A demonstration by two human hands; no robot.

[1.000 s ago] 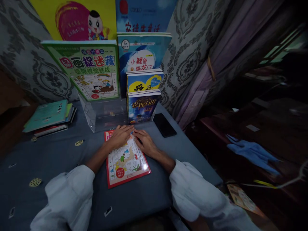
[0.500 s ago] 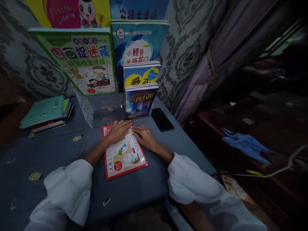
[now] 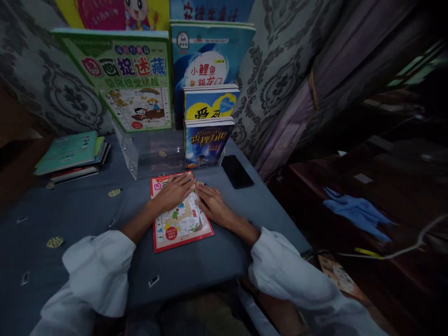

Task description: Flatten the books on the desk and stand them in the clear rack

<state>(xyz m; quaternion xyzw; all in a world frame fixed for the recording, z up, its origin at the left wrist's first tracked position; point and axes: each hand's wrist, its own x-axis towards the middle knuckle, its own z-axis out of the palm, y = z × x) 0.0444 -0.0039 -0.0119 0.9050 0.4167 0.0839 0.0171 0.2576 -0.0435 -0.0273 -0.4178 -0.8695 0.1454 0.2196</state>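
A red-bordered picture book point(image 3: 182, 224) lies closed on the blue-grey tablecloth, its illustrated cover facing up. Across the upper part of the cover my left hand point(image 3: 174, 191) rests flat, fingers stretched toward the top right corner and hiding most of the title. My right hand point(image 3: 214, 204) lies along the book's right edge, fingers extended, with the tips close to those of the left hand. Neither hand grips the book. Just beyond it stands a clear acrylic rack point(image 3: 150, 158) holding several upright books, among them a green picture book point(image 3: 136, 84) and a dark blue one point(image 3: 206, 142).
A black phone point(image 3: 237, 171) lies right of the rack, near the table's right edge. On the left is a small stack of books point(image 3: 68, 154). Past the table are a tied curtain point(image 3: 294, 112), a blue cloth point(image 3: 357, 212) and a pale cable point(image 3: 416, 245).
My right hand has shifted slightly right and its fingers have straightened along the book's edge. My left hand still lies on the cover. The view has moved a little.
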